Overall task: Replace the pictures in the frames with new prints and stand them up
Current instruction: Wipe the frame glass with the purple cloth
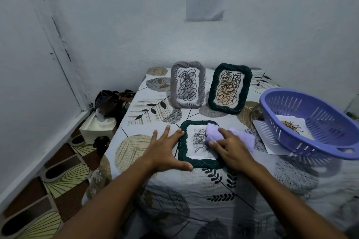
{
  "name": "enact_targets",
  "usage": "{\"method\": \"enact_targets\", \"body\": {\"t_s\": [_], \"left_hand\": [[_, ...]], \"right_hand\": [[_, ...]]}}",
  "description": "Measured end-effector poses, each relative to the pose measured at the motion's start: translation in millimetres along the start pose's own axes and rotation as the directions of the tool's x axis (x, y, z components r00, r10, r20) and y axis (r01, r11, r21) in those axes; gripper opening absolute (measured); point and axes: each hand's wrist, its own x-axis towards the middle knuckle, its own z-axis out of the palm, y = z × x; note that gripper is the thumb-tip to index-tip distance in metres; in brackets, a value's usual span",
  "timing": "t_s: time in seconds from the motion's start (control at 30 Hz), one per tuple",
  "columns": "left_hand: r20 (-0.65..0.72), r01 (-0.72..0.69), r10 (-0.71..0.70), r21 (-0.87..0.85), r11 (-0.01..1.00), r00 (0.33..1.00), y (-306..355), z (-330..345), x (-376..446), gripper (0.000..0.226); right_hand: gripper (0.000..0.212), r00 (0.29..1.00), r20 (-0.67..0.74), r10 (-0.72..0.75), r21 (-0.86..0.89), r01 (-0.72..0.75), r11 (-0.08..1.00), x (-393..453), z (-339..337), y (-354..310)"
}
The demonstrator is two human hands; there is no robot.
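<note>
A: While the flat frame (200, 142) lies face up at the table's (242, 196) near edge, the left hand (166, 154) presses splayed fingers on its rim and the right hand (232, 150) holds a cloth (214, 132) on the glass.

B: Looks light, rigid, breakable. She'd best lift it by the rims. The basket (314, 122) holds a print (292, 126), tilted over paper (262, 132).

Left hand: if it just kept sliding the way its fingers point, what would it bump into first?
Probably the grey frame standing at the back; the left hand points up-table past the flat green frame, though depth is hard to judge.
</note>
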Motion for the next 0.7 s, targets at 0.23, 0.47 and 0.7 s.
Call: {"method": "enact_targets", "body": {"t_s": [0.23,0.47,0.7], "left_hand": [[0.015,-0.036,0.036,0.019,0.999,0.999,-4.7,2.2,2.1,0.121],[0.018,-0.044,0.043,0.037,0.998,0.999,-11.0,7.7,6.5,0.122],[0.016,-0.032,0.032,0.039,0.999,0.999,-10.7,6.4,7.8,0.121]], "right_hand": [[0.046,0.999,-0.017,0.033,0.046,-0.033,0.998,4.4,-2.5,-2.7],[0.052,0.996,-0.010,0.090,-0.071,-0.090,0.993,55.7,-7.4,-5.0],[0.049,0.998,0.056,0.018,-0.130,-0.011,0.991,53.3,-7.4,-2.2]]}}
